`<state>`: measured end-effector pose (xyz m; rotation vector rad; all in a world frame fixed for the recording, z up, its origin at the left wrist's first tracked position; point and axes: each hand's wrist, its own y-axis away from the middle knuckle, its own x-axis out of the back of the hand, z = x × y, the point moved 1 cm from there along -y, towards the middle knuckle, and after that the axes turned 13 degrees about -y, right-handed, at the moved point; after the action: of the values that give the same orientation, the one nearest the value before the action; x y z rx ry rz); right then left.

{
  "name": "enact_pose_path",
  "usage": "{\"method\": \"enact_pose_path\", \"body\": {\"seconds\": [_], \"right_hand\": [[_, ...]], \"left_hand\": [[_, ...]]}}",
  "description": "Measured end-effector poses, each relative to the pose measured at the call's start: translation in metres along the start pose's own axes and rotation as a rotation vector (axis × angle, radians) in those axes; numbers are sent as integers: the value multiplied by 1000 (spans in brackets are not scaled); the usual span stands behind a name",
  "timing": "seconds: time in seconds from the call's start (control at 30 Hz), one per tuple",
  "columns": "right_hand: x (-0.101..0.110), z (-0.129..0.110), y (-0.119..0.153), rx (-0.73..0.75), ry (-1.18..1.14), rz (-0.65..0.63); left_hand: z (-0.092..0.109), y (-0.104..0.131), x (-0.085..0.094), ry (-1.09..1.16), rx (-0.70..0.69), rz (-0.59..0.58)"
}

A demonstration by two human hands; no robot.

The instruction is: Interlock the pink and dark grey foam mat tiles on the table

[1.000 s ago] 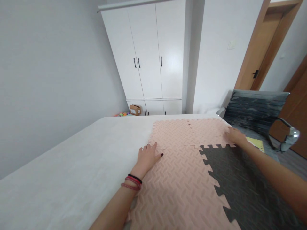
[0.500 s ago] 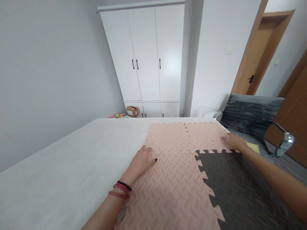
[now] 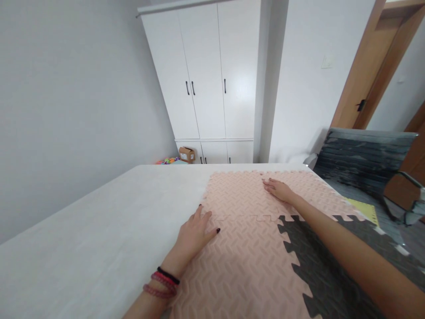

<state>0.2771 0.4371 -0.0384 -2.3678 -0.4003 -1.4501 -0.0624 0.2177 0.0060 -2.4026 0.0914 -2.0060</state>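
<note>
Interlocking foam mat tiles lie flat on a white table (image 3: pixel 109 221). The near pink foam tile (image 3: pixel 239 266) borders a dark grey foam tile (image 3: pixel 308 248) on its right along a toothed seam. Beyond them are a far left pink foam tile (image 3: pixel 232 192) and a far right pink foam tile (image 3: pixel 308 190). My left hand (image 3: pixel 195 232) rests open on the left edge of the near pink tile, thumb spread. My right hand (image 3: pixel 279 189) lies flat, fingers stretched, over the seam between the two far pink tiles. My right forearm hides part of the grey tile.
Past the table's right edge stands a dark chair (image 3: pixel 361 155) with a yellow sheet (image 3: pixel 363 208) on its seat. A white wardrobe (image 3: pixel 212 79), a cardboard box (image 3: pixel 187 154) and colourful small items (image 3: pixel 169 160) are at the back. A grey wall (image 3: pixel 66 97) runs along the left.
My right hand has moved left, from the right edge of the far right pink tile to the seam between the far tiles. My left hand stays almost where it was.
</note>
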Motion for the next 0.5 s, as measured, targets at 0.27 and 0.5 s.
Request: {"method": "enact_pose_path", "body": {"seconds": [0.27,0.5], "right_hand": [[3,-2,-5,-15,64,-31],[17,5,-58,-13,93,11]], "left_hand": [[2,2,6,-1,-2,-17],[0,3,4,-12,4,-11]]}}
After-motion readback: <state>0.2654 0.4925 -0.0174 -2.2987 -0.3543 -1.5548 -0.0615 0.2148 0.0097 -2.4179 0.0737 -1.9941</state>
